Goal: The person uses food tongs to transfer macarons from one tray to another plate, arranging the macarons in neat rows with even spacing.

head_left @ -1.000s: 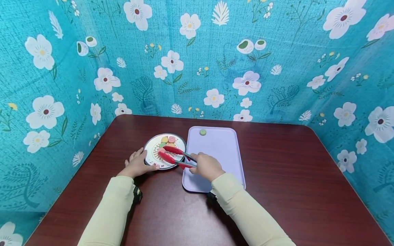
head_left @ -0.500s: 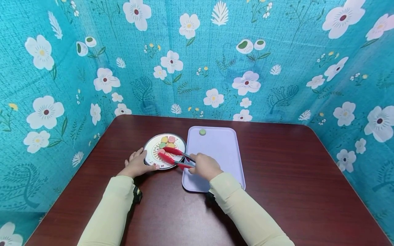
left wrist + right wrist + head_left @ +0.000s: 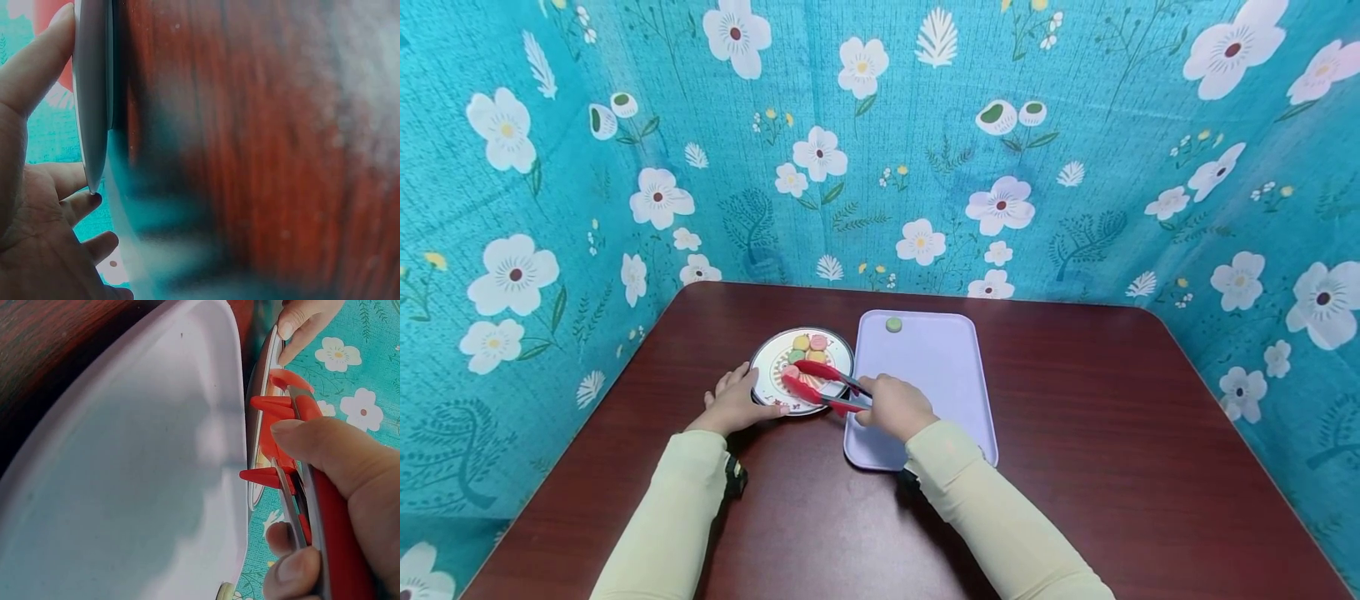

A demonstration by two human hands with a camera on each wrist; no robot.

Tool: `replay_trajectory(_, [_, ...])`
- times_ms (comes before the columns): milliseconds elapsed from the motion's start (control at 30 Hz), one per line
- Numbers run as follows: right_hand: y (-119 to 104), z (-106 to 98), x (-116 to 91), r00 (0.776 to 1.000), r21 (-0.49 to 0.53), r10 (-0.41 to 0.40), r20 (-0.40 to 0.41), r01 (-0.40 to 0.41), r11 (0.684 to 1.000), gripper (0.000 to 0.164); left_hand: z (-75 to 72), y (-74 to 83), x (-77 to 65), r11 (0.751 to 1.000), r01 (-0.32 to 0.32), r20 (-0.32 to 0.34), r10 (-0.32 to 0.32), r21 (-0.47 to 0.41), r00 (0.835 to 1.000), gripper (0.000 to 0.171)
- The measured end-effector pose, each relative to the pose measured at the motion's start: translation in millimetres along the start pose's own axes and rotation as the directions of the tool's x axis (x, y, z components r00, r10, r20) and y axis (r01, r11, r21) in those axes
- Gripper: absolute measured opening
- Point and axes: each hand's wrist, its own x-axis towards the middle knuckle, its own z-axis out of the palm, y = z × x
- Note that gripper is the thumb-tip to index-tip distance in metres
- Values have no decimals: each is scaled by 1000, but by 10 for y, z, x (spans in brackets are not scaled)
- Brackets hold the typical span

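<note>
In the head view, a round white plate (image 3: 767,358) with a dark rim bears several small macaron-like sweets. My left hand (image 3: 735,404) holds the plate's near-left rim; in the left wrist view the thumb (image 3: 44,65) lies over the rim, with fingers at its underside. My right hand (image 3: 898,406) grips metal tongs with red tips (image 3: 805,392). Their tips are spread around a pink macaron (image 3: 791,372) on the plate. Behind it sit a green macaron (image 3: 796,356), yellow ones and another pink macaron (image 3: 817,342).
A lavender tray (image 3: 917,350) lies just right of the plate, partly under my right hand. One green macaron (image 3: 893,324) rests near its far-left corner. The dark wooden table (image 3: 1097,417) runs back to a flowered blue cloth (image 3: 880,150).
The right hand and tongs have shifted slightly left, the tips staying by the near pink macaron. The left hand and plate hold still.
</note>
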Motion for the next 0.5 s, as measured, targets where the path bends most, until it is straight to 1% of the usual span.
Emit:
replay_trajectory(300, [-1,-9,-1,1000,2,-6,-4,6,1000,36,-3,29,-13,1000,0,-5,0,11,1000,102])
replay_trajectory(500, [17,-18,-31,1000,17,0,-5,0,1000,41,-5,18,-15,1000,-2,-4,2,1,1000,103])
